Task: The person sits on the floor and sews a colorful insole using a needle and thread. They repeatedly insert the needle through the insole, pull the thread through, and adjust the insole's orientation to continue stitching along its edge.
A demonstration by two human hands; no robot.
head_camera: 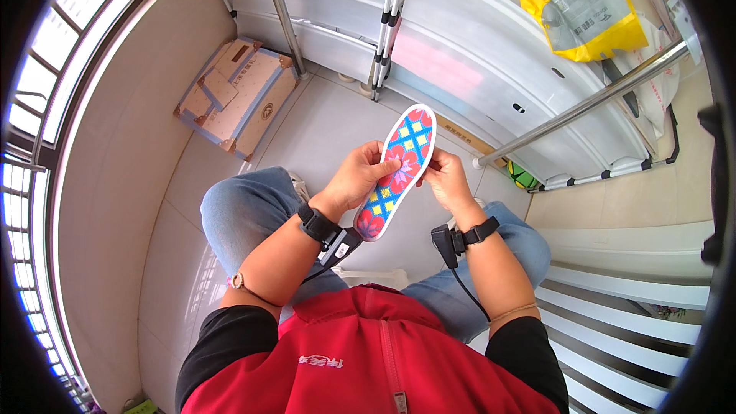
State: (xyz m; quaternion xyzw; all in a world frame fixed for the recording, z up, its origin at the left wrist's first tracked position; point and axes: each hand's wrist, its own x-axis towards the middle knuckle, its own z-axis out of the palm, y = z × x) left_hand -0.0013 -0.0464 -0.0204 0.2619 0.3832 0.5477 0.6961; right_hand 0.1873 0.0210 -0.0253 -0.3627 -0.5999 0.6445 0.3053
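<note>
A cross-stitched shoe insole (409, 152) with a white border is held up at a tilt over my lap, its toe end pointing away from me. Red flowers and yellow diamonds on blue cover its face. My left hand (359, 177) grips the left edge, thumb flat on the pattern and fingers hidden underneath. At the right edge my right hand (448, 178) has its fingers bunched against the insole, the tips partly behind it. Whether a needle or thread is between those fingers cannot be seen. Each wrist wears a black strap with a small cabled device.
A patterned cardboard box (241, 98) stands on the tiled floor (322, 121) at the left. White storage drawers (448, 69) and metal poles (282, 11) line the far side. A yellow plastic bag (581, 11) lies at upper right. White slats (627, 322) are to my right.
</note>
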